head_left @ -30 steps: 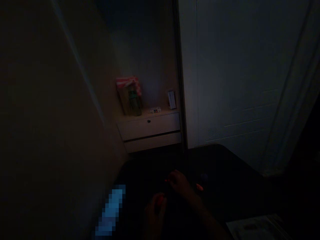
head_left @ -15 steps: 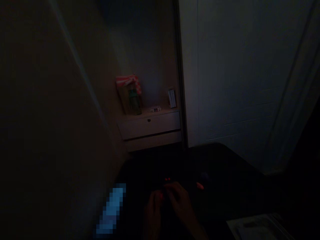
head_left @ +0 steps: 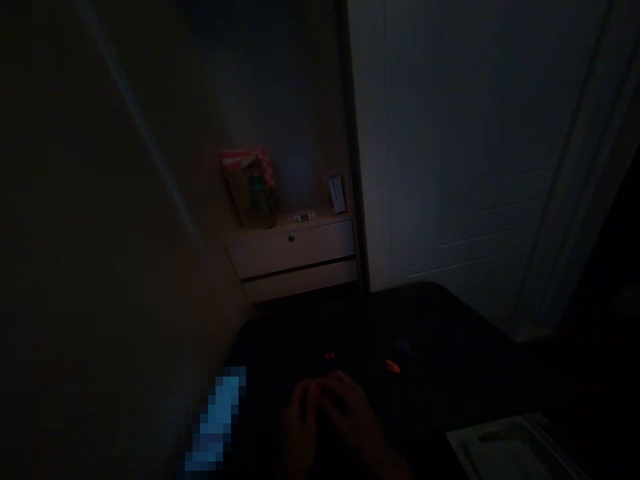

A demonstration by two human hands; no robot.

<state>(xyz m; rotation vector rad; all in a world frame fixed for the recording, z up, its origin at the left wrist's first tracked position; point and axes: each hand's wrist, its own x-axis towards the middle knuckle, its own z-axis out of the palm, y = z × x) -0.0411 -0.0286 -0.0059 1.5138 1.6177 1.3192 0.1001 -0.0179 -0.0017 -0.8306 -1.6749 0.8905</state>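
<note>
In the dim light, my left hand (head_left: 301, 417) and my right hand (head_left: 353, 413) meet over the dark tabletop (head_left: 450, 393). Both are closed, with their fingertips pressed together. Whatever lies between the fingers is hidden. Two tiny red dots (head_left: 329, 356) sit just beyond the fingertips. To the right of my hands lies a small orange-red lump (head_left: 393, 367), with a dark purple lump (head_left: 403, 348) close behind it.
A pale flat sheet or packet (head_left: 510, 447) lies at the lower right. At the left is a blurred-out bright blue shape (head_left: 217, 417). Behind the table stands a drawer unit (head_left: 320, 247) bearing a green bottle (head_left: 263, 203) and a red-and-white patterned item (head_left: 245, 159). A white door (head_left: 450, 147) is at the right.
My hands have come together, and the small red piece that showed between them is now covered. The whole view has shifted slightly; the lumps and red dots lie as before.
</note>
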